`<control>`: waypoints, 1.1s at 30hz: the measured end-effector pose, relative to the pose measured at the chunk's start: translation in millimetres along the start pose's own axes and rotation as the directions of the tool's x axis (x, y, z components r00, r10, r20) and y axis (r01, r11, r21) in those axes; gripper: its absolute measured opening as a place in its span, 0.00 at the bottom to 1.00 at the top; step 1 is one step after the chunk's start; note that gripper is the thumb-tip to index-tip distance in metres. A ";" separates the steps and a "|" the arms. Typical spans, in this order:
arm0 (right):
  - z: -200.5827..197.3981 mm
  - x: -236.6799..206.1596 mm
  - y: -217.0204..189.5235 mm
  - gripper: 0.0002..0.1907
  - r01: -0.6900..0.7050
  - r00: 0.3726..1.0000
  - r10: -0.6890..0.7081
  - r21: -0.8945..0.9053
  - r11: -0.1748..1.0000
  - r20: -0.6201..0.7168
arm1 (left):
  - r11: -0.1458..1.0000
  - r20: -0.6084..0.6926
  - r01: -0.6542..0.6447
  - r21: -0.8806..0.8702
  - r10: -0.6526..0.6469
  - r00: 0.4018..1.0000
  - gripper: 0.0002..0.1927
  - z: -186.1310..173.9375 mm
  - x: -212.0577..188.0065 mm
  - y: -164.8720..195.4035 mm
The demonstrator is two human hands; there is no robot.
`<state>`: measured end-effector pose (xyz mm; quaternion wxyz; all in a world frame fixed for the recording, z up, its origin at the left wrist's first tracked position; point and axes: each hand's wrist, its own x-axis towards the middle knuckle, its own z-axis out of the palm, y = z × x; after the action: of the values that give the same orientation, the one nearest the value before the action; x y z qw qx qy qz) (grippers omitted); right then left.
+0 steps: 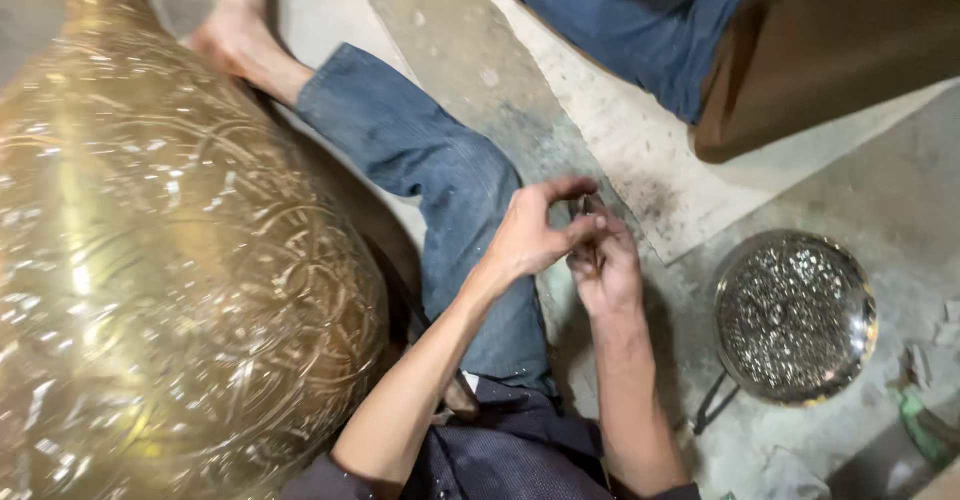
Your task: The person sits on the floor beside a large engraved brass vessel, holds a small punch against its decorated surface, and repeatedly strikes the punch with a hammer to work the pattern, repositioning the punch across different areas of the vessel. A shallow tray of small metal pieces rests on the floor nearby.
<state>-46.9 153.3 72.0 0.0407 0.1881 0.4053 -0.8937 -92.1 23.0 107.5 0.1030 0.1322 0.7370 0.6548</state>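
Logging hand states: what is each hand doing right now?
Left hand: fingertips pinched on the small dark tool.
Right hand: closed around that tool.

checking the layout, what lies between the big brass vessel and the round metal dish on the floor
In the head view, between the brass vessel and the metal dish lie the person's jeans-clad leg and both hands, left hand and right hand, together.

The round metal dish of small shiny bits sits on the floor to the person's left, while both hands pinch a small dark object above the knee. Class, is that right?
Not quite. The head view shows the round metal dish on the person's right. The left hand and right hand do pinch the small dark object.
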 end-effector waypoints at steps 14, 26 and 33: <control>106.8 -43.6 39.6 0.14 -0.037 0.772 -0.025 0.085 0.996 0.636 | 0.936 0.058 -0.045 -0.348 0.069 0.996 0.18 -146.9 -90.9 96.0; 159.5 -89.3 69.4 0.13 -0.198 0.690 0.206 -0.093 0.976 0.694 | 0.918 -0.229 -0.315 -0.242 0.262 0.938 0.14 -183.2 -195.5 115.6; 178.9 -114.3 72.2 0.16 -0.096 0.753 0.278 -0.320 0.943 0.596 | 0.893 -0.260 -0.115 -0.435 -0.002 0.966 0.15 -194.4 -231.3 113.8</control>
<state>21.0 -36.3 170.5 0.2899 -0.0912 0.4641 -0.8320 69.9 -223.3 239.0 0.0164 0.0418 0.5697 0.8206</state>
